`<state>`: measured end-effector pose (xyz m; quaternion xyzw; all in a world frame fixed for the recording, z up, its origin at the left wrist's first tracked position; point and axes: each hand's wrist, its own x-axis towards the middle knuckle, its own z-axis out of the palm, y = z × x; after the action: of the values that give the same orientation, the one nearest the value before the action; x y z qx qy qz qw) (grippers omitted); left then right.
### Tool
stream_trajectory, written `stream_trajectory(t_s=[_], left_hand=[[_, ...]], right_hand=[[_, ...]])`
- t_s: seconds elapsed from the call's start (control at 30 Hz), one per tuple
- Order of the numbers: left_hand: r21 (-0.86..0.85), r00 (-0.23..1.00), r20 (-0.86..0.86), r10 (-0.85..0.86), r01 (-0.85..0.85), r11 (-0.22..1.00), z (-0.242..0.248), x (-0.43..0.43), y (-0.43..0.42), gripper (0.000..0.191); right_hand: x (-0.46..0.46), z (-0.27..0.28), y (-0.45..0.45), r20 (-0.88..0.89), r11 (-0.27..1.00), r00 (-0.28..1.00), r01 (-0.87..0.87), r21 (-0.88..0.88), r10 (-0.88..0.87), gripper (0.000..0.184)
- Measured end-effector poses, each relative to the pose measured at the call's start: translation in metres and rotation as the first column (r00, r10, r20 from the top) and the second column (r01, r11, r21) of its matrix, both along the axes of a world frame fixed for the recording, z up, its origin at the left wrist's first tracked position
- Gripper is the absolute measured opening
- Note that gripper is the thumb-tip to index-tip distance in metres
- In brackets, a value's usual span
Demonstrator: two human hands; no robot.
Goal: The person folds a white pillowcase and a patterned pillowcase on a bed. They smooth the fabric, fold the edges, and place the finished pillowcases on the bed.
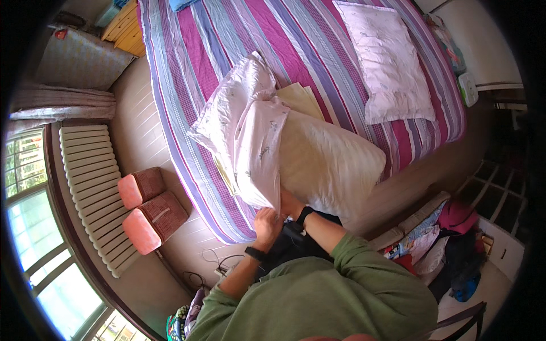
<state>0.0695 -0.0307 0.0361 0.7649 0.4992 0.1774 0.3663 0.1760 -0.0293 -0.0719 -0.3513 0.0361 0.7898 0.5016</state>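
A white patterned pillowcase (258,149) lies bunched over part of a cream pillow (328,157) at the near edge of the bed. My left hand (268,223) grips the near corner of the pillowcase with bent fingers. Close beside it, my right hand (292,205) is at the pillowcase's opening edge, its fingers partly hidden by the fabric, so its grip cannot be told. Beneath the pillow and case, a folded pale yellow cloth (302,99) shows on the striped bedspread (273,51). Another pillow in a white patterned case (390,64) lies flat at the upper right.
Two red-and-pink storage stools (155,221) stand left of the bed, by a white radiator (96,192) under the window. Cables (217,264) lie on the floor at the lower left. Clothes (448,238) are piled at the lower right.
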Motion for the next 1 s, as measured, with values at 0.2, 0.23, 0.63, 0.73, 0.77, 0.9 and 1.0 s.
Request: stream_trajectory(t_s=[0.2, 0.23, 0.63, 0.73, 0.77, 0.9, 1.0], left_hand=[[-0.343, 0.885, -0.442, -0.143, -0.019, 0.939, -0.056, -0.03, 0.05, 0.021], [-0.334, 0.813, -0.538, -0.224, 0.039, 0.942, -0.064, -0.036, 0.063, 0.026], [0.122, 0.833, -0.494, -0.248, 0.349, 0.929, -0.063, 0.125, 0.203, 0.069], [0.012, 0.63, -0.732, -0.258, 0.391, 0.92, -0.086, 0.141, 0.221, 0.078], [-0.018, 0.548, -0.799, -0.248, 0.39, 0.921, -0.094, 0.142, 0.225, 0.08], [-0.026, 0.51, -0.818, -0.266, 0.428, 0.903, -0.115, 0.138, 0.25, 0.065], [0.044, 0.593, -0.789, -0.159, 0.313, 0.949, -0.117, 0.131, 0.267, 0.042]], right_hand=[[0.09, -0.012, -0.031, 0.462, 0.663, 0.534, -0.729, -0.173, 0.708, 0.032], [0.116, -0.013, -0.034, 0.556, 0.67, 0.482, -0.717, -0.193, 0.677, 0.034], [0.354, 0.011, -0.059, 0.767, 0.932, -0.591, -0.07, -0.356, 0.249, 0.067], [0.364, 0.015, -0.041, 0.808, 0.838, -0.451, -0.203, -0.506, 0.378, 0.081], [0.367, 0.016, -0.034, 0.828, 0.807, -0.411, -0.289, -0.516, 0.382, 0.086], [0.375, 0.012, -0.005, 0.825, 0.705, -0.341, -0.432, -0.563, 0.451, 0.089], [0.37, -0.001, 0.01, 0.829, 0.64, -0.28, -0.533, -0.553, 0.484, 0.093]])
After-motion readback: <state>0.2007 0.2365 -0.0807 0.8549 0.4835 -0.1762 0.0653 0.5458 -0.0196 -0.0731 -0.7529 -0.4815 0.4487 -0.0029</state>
